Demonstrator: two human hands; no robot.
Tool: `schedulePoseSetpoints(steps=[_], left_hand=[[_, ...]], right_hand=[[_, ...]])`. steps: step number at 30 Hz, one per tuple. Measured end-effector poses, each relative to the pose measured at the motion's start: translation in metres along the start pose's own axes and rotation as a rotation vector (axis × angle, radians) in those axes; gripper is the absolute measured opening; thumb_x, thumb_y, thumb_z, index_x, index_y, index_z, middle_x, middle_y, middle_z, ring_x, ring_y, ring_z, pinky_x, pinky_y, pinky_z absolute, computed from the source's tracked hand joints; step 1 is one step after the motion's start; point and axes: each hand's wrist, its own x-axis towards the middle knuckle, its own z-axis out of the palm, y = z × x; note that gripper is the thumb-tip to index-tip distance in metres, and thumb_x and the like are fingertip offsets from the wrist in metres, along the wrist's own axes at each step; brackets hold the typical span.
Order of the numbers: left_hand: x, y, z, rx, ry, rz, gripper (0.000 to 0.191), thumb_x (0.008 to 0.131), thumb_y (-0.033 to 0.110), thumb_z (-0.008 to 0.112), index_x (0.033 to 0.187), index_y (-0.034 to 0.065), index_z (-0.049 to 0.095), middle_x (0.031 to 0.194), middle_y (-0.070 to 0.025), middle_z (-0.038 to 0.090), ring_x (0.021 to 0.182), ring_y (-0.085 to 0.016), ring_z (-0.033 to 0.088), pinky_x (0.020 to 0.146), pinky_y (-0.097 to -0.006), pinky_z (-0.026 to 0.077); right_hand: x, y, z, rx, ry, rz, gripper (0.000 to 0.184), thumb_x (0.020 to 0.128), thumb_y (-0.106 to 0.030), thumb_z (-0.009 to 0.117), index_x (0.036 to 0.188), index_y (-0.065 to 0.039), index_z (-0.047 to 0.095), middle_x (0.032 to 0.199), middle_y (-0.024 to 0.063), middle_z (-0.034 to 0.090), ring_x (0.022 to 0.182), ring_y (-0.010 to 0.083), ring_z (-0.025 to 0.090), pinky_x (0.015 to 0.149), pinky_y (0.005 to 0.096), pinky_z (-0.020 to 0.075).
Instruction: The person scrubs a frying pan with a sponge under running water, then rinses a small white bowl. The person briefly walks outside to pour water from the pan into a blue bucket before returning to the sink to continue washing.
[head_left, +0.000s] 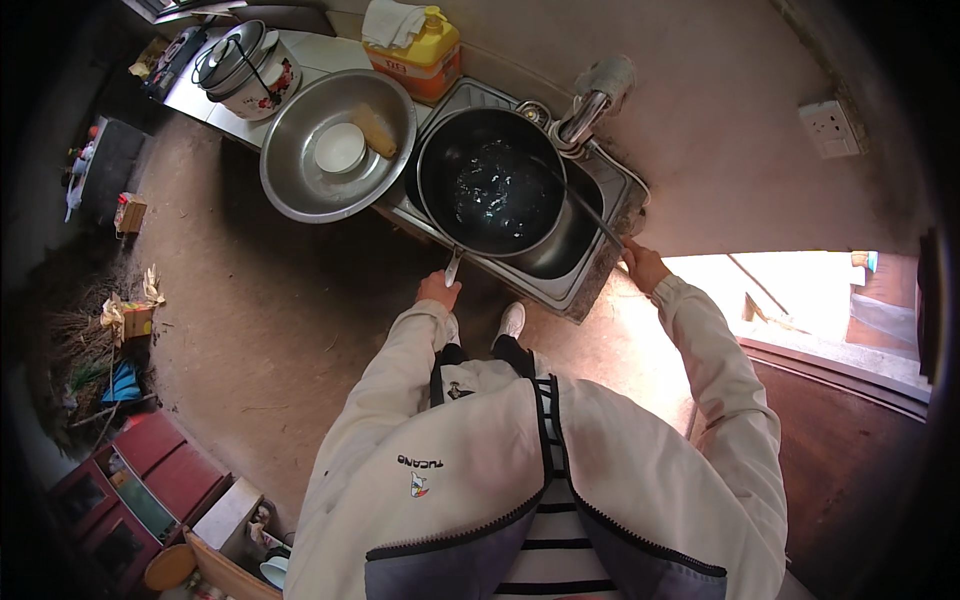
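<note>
A dark wok (480, 195) with shiny liquid in it rests over the stainless steel sink (574, 251). My left hand (439, 289) is closed around the wok's handle (453, 267), which points towards me. In my right hand (643, 265) is the end of a long-handled cooking utensil (600, 221). Its shaft slants across the wok's right rim, and its far end is hard to make out against the dark inside. Behind the wok, a metal faucet (585, 120) stands with a cloth-like wrap at its upper end.
Left of the wok, a large steel basin (285, 184) holds a white bowl (340, 148) and a tan loofah-like piece (373, 130). Beyond stand a yellow-orange pump jug (416, 64) and a floral rice cooker (259, 82). A wall socket (831, 129) and a bright doorway (787, 300) are to the right.
</note>
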Motion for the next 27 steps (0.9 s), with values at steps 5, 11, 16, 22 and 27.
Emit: schedulePoseSetpoints(steps=[5, 11, 16, 22, 27], left_hand=[[0.0, 0.002, 0.0, -0.009, 0.001, -0.03, 0.038, 0.079, 0.03, 0.072, 0.107, 0.005, 0.065, 0.104, -0.0234, 0.067, 0.1, -0.043, 0.062, 0.086, -0.0491, 0.052], [0.002, -0.001, 0.005, 0.042, 0.028, -0.023, 0.037, 0.08, 0.029, 0.071, 0.107, 0.0053, 0.065, 0.104, -0.0231, 0.067, 0.1, -0.042, 0.063, 0.086, -0.0489, 0.052], [0.003, -0.002, 0.005, 0.027, 0.017, -0.001, 0.036, 0.08, 0.029, 0.07, 0.107, 0.0061, 0.064, 0.104, -0.0227, 0.067, 0.1, -0.042, 0.063, 0.086, -0.049, 0.052], [0.003, -0.003, 0.006, 0.036, 0.042, -0.003, 0.034, 0.079, 0.03, 0.07, 0.102, 0.0056, 0.066, 0.102, -0.0227, 0.067, 0.098, -0.043, 0.063, 0.085, -0.0492, 0.052], [0.004, -0.004, 0.005, 0.022, 0.048, 0.016, 0.031, 0.078, 0.029, 0.07, 0.096, 0.0044, 0.068, 0.097, -0.0233, 0.068, 0.095, -0.044, 0.063, 0.085, -0.0495, 0.052]], right_hand=[[-0.04, -0.044, -0.035, 0.459, -0.484, 0.573, 0.048, 0.101, -0.034, 0.04, 0.145, -0.016, 0.04, 0.062, 0.007, 0.05, 0.042, 0.016, 0.044, 0.037, 0.0325, 0.04], [-0.062, -0.087, -0.039, 0.745, -0.621, 0.661, 0.043, 0.1, -0.038, 0.038, 0.133, -0.012, 0.049, 0.062, 0.0039, 0.047, 0.042, 0.0113, 0.039, 0.034, 0.0268, 0.0333], [-0.06, -0.102, -0.022, 1.066, -0.757, 0.763, 0.024, 0.101, -0.033, 0.035, 0.106, -0.015, 0.05, 0.061, 0.002, 0.042, 0.042, 0.0071, 0.035, 0.033, 0.0238, 0.028], [-0.057, -0.107, -0.014, 1.353, -0.881, 0.766, 0.024, 0.102, -0.032, 0.033, 0.106, -0.016, 0.052, 0.06, 0.0, 0.04, 0.042, 0.0058, 0.031, 0.035, 0.0215, 0.0226], [-0.068, -0.106, -0.016, 1.075, -0.615, 0.64, 0.037, 0.101, -0.034, 0.038, 0.131, -0.015, 0.051, 0.059, -0.0009, 0.042, 0.041, 0.0078, 0.036, 0.035, 0.0247, 0.0303]])
